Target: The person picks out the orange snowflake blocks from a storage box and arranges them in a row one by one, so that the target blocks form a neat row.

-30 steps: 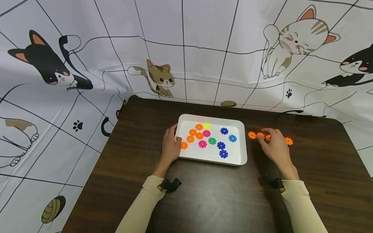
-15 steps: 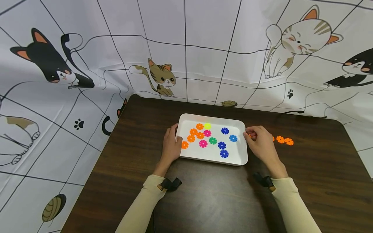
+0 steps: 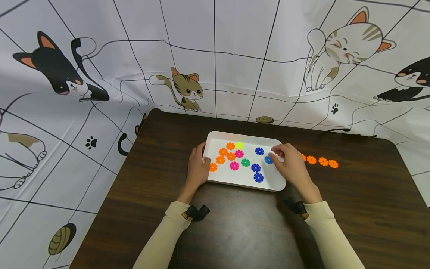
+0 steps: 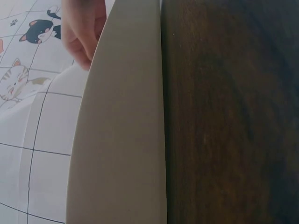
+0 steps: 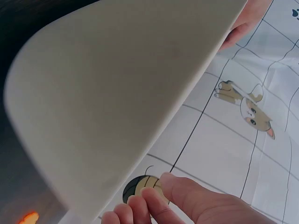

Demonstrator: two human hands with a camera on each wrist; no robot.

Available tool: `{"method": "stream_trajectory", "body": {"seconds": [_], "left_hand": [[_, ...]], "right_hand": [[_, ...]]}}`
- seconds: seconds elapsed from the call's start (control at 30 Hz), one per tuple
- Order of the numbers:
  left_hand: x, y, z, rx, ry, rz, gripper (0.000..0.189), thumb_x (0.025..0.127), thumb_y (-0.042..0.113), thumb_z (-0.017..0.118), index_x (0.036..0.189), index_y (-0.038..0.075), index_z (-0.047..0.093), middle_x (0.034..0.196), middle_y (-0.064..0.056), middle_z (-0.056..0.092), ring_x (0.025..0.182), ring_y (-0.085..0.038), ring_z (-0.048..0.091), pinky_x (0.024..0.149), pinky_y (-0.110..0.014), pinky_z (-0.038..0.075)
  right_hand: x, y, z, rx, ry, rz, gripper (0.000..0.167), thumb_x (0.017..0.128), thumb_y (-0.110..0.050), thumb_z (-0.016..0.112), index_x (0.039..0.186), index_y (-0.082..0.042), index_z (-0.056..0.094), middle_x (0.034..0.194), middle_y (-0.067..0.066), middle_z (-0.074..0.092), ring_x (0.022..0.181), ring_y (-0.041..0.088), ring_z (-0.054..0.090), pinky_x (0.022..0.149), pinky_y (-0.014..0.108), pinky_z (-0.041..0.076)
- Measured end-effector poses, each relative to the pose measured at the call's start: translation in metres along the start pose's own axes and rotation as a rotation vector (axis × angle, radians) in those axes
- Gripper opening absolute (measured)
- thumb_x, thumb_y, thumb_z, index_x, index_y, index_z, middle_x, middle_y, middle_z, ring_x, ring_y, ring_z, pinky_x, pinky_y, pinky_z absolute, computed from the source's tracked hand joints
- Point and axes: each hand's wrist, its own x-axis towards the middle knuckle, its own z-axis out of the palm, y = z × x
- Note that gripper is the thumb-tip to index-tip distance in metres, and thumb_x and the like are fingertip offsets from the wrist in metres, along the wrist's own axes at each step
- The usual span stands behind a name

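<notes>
A: What are the hands contacting?
B: The left hand is gripping the left end of the tray, its thumb lying over the rim. The right hand is hovering over the right end, thumb and forefinger tips standing slightly apart.
A: Specify shapes and materials.
B: The tray is resting on the table, presenting a smooth white shell with rounded corners. Inside, flat, notched orange discs are clustering at left and blue discs at right; pink discs, a green disc and a yellow disc are lying between. Outside, an orange row is extending rightward, the right hand possibly hiding its left end.
A: Surface and room?
B: The table is showing dark brown wood grain and a dull sheen. Behind it, a white sheet is hanging in shallow folds, bearing black grid lines and printed cats.
</notes>
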Motion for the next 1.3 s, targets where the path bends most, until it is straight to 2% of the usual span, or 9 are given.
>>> {"method": "stream_trajectory", "body": {"seconds": [0.13,0.37,0.7,1.0,1.3], "left_hand": [[-0.001,0.000,0.000,-0.002,0.008,0.010,0.057,0.095,0.008,0.048,0.152,0.010,0.044,0.139,-0.020,0.053,0.124,-0.038,0.054,0.102,-0.056,0.043],[-0.001,-0.001,0.000,-0.007,-0.002,-0.002,0.057,0.095,0.007,0.047,0.152,0.012,0.044,0.141,-0.018,0.052,0.127,-0.037,0.052,0.106,-0.056,0.042],[0.000,-0.001,0.000,-0.008,0.002,-0.010,0.057,0.095,0.006,0.048,0.152,0.012,0.045,0.139,-0.018,0.053,0.125,-0.037,0.053,0.105,-0.054,0.043],[0.000,0.000,0.000,-0.009,0.007,-0.001,0.056,0.095,0.006,0.047,0.151,0.012,0.045,0.138,-0.019,0.053,0.123,-0.037,0.053,0.104,-0.054,0.043],[-0.001,0.000,0.000,-0.017,0.000,-0.009,0.058,0.095,0.006,0.047,0.153,0.012,0.044,0.139,-0.019,0.053,0.122,-0.037,0.053,0.103,-0.053,0.044]], "right_hand": [[0.002,-0.009,0.006,0.006,-0.044,0.005,0.029,0.094,-0.017,0.070,0.116,0.002,0.070,0.105,0.020,0.066,0.096,0.035,0.064,0.088,0.050,0.055],[0.006,-0.025,0.017,0.012,-0.120,0.001,0.035,0.094,-0.020,0.071,0.122,0.001,0.069,0.115,0.021,0.067,0.104,0.036,0.066,0.095,0.051,0.056],[0.008,-0.041,0.034,-0.021,-0.183,-0.041,0.036,0.093,-0.025,0.072,0.123,-0.005,0.069,0.117,0.014,0.070,0.105,0.031,0.066,0.091,0.049,0.058],[0.013,-0.054,0.048,-0.027,-0.209,-0.078,0.035,0.093,-0.026,0.072,0.120,-0.005,0.070,0.115,0.014,0.070,0.103,0.030,0.067,0.087,0.047,0.057],[0.021,-0.065,0.061,-0.010,-0.257,-0.056,0.034,0.093,-0.027,0.072,0.120,-0.006,0.071,0.116,0.012,0.070,0.100,0.029,0.066,0.087,0.046,0.057]]}}
